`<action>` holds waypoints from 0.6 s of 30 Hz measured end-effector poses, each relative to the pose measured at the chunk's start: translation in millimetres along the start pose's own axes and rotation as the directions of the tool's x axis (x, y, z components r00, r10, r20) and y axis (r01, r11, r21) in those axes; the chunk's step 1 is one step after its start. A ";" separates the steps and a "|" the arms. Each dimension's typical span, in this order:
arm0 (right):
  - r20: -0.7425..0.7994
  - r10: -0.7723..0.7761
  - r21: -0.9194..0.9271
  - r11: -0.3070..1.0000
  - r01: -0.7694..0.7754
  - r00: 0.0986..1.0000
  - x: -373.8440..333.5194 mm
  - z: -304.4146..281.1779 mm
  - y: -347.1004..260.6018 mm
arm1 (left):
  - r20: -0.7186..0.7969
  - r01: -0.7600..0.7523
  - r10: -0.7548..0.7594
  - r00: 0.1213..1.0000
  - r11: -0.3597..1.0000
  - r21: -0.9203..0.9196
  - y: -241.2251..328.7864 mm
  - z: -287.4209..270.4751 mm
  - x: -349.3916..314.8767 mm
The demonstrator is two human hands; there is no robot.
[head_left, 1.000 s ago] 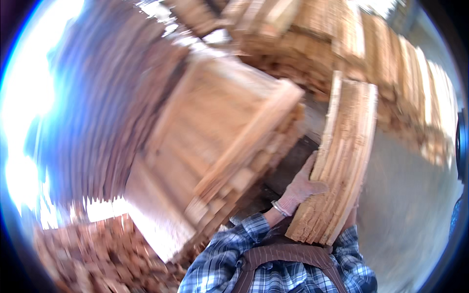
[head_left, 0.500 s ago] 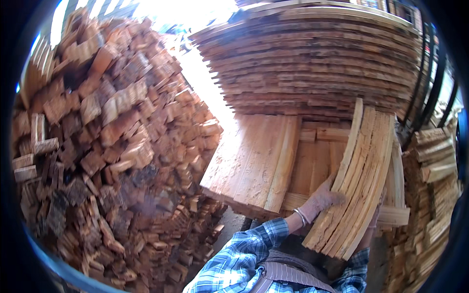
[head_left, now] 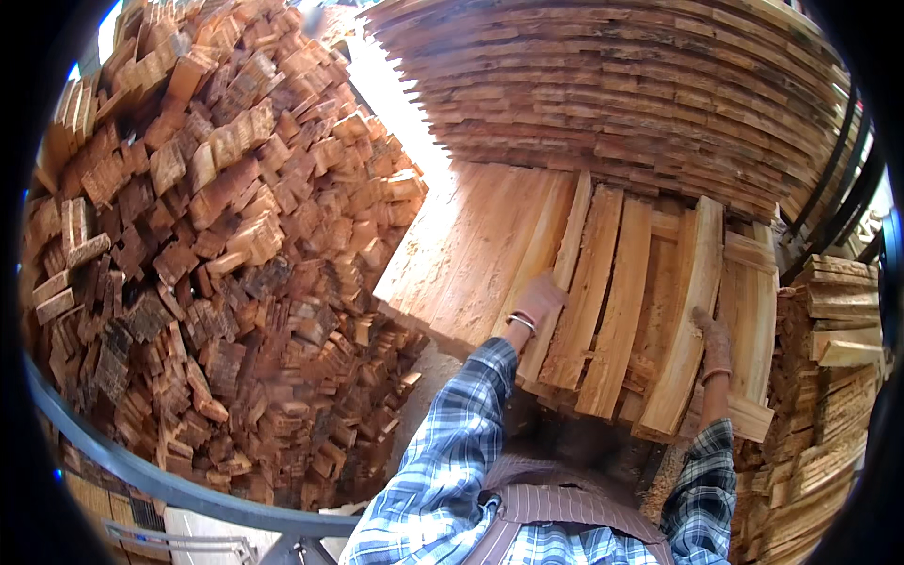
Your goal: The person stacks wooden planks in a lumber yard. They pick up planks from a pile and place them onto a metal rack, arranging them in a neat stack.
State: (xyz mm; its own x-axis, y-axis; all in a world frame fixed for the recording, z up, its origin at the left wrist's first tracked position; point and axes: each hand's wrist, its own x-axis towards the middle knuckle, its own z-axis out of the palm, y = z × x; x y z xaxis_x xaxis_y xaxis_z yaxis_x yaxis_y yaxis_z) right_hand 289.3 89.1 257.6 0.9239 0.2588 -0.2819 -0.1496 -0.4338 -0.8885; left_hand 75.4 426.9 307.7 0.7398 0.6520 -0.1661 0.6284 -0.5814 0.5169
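Note:
Several rough wooden boards lie fanned out side by side on the stack in front of me. My left hand (head_left: pixel 540 299) is closed on the narrow board (head_left: pixel 570 247) at the left of the fan, beside wide smooth planks (head_left: pixel 471 254). At the right of the fan, my right hand (head_left: pixel 715 345) grips the long edge of a wider board (head_left: pixel 686 311); some of its fingers are hidden. Between the hands lie two more rough boards, a middle board (head_left: pixel 586 282) and a slightly tilted board (head_left: pixel 619 315), with gaps showing lower boards.
A tall stack of boards (head_left: pixel 621 94) rises behind the work surface. On the left is a large heap of short wood offcuts (head_left: pixel 254 264), with a curved blue metal rail (head_left: pixel 160 485) below it. More wood pieces (head_left: pixel 838 395) are piled at the right, near dark upright bars (head_left: pixel 838 169).
The bundle of boards held between my hands has come down onto the stack and spread apart. My left hand has moved left and farther away; the right hand now shows. The view has tilted down.

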 end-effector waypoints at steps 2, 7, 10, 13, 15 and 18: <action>0.069 0.045 0.158 0.986 -0.056 0.997 -7.7 -3.1 -8.1 | -0.031 0.061 -0.061 0.998 0.998 0.006 4.2 -8.6 -9.2; 0.144 0.104 0.270 0.953 -0.140 0.984 -17.7 -5.9 -17.8 | -0.184 -0.130 0.059 0.981 0.908 -0.399 -1.9 -10.7 -16.8; 0.173 0.140 0.298 0.936 -0.187 0.975 -19.1 -3.9 -14.2 | -0.086 0.000 -0.060 0.994 0.819 -0.574 -18.0 -7.1 -11.8; 0.254 0.210 0.293 0.914 -0.282 0.944 -19.5 -5.1 -14.4 | -0.113 -0.014 -0.078 0.991 0.760 -0.650 -26.3 -4.1 -3.6; 0.178 0.165 0.211 0.956 -0.202 0.970 -19.7 -8.6 -17.6 | -0.091 -0.059 -0.016 0.996 0.648 -0.759 -24.8 0.2 0.9; 0.030 0.123 0.127 0.984 -0.125 0.992 -25.8 -14.7 -22.1 | 0.006 0.029 -0.043 0.999 0.565 -0.825 -21.3 8.2 0.4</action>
State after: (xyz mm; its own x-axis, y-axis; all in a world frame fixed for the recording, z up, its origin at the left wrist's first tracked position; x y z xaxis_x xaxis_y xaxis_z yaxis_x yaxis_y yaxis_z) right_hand 274.0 79.3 289.8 0.8877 0.2293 -0.3993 -0.3078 -0.3494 -0.8850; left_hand 64.3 435.5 289.7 0.7135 0.6736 -0.1928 0.1778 0.0921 0.9797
